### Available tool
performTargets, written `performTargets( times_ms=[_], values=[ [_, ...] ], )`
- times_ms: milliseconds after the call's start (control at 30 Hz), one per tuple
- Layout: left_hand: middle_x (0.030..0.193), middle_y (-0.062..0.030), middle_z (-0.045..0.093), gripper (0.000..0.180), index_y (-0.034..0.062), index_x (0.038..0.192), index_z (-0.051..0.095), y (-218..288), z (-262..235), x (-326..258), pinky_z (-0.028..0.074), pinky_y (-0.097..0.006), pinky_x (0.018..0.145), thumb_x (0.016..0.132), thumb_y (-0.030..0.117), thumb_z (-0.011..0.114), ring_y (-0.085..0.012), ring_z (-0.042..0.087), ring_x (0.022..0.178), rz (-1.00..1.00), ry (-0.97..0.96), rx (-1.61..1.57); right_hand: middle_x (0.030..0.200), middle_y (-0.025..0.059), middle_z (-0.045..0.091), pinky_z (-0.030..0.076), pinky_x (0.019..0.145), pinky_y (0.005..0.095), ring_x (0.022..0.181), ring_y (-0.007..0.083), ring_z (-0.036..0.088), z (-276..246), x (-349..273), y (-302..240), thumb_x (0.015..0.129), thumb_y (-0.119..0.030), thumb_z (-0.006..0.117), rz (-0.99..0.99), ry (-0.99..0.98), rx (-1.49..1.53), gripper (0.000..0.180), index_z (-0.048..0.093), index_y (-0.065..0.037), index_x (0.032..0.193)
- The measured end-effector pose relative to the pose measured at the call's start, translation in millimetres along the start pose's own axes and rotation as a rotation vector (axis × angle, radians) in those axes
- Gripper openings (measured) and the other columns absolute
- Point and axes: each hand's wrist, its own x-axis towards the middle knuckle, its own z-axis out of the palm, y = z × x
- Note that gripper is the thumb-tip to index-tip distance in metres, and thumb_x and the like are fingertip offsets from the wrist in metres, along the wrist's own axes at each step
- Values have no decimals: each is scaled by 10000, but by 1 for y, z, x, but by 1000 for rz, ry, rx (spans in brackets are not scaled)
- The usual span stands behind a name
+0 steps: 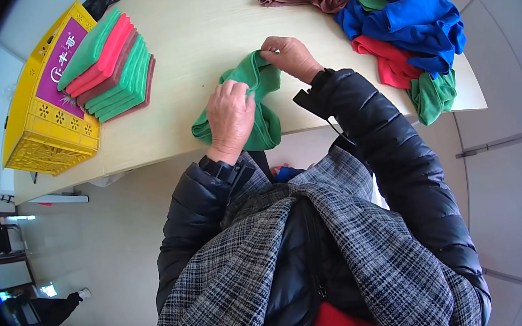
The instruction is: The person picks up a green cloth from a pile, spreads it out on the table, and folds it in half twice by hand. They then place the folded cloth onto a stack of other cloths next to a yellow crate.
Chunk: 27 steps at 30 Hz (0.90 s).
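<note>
A green cloth [264, 107] lies bunched at the near edge of a pale table [193, 34]. My left hand [228, 116] presses on its near part with the fingers curled into the fabric. My right hand [290, 57] pinches the cloth's far upper corner. Both forearms wear black padded sleeves.
A stack of folded green, red and brown cloths [111, 67] rests on a yellow plastic crate [49, 107] at the table's left. A loose heap of blue, red, green and brown cloths [396, 16] covers the right side. Pale floor lies below the table edge.
</note>
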Motion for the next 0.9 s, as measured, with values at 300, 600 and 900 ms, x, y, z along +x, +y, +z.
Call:
performTargets(
  times_ms=[300,600,900],
  values=[
    [878,-153,653,132,21,998,621,-41,-57,41,504,-398,747,909,106,669,-343,632,833,-168,249,-343,925,160,706,536,827,406,930,325,675,-5,-8,3,818,-202,672,-254,-40,-121,212,704,-80,987],
    [879,-135,635,122,4,1026,608,-37,-123,77,484,-315,766,957,101,631,-225,603,806,-44,371,-365,849,68,662,507,773,303,856,165,637,-56,-7,-16,853,-176,721,-154,-168,-93,219,681,-47,1026],
    [872,12,611,127,1,1032,607,-59,-174,100,438,-229,731,988,120,618,-71,509,787,-119,380,-548,889,-20,631,484,774,240,859,74,583,-143,-25,-46,930,-90,667,-169,-101,235,146,665,4,1042]
  ],
)
